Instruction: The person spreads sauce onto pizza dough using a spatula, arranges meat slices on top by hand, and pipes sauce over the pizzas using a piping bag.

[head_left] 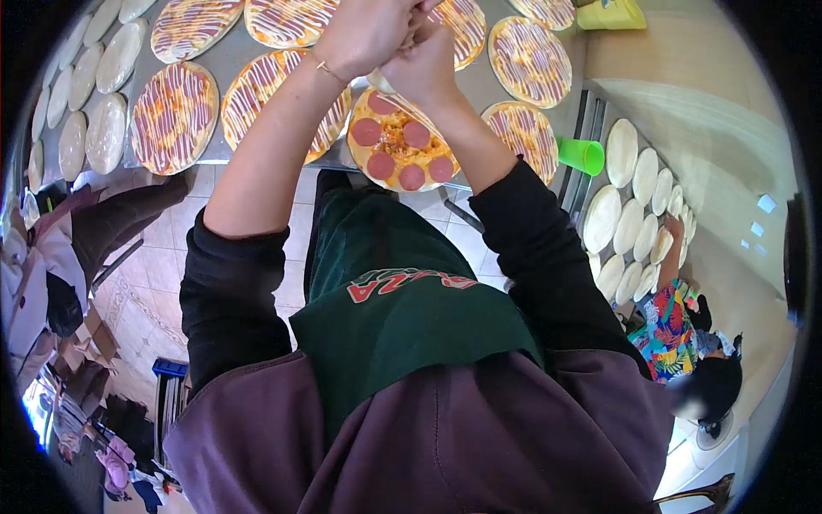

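Note:
Both hands come together over the table's near side. My left hand (pixel 368 34) is closed, with its fingers partly cut off by the top edge of the view. Just beside it, my right hand (pixel 424 64) is also closed. A whitish bag (pixel 379 82), mostly hidden by the fingers, shows its lower end under them. Directly below lies a pizza with sausage slices and shredded topping (pixel 400 141), with a few white sauce lines at its upper right. Left of it, a pizza striped with white sauce (pixel 265 98) is partly behind my left forearm.
More striped pizzas (pixel 175 117) cover the metal table (pixel 224 156). Plain dough rounds (pixel 107 133) lie at far left, and others (pixel 602 218) on the right-hand surface. A green cup (pixel 582 157) stands at the right edge. A person in a colourful shirt (pixel 668 334) reaches over the right-hand rounds.

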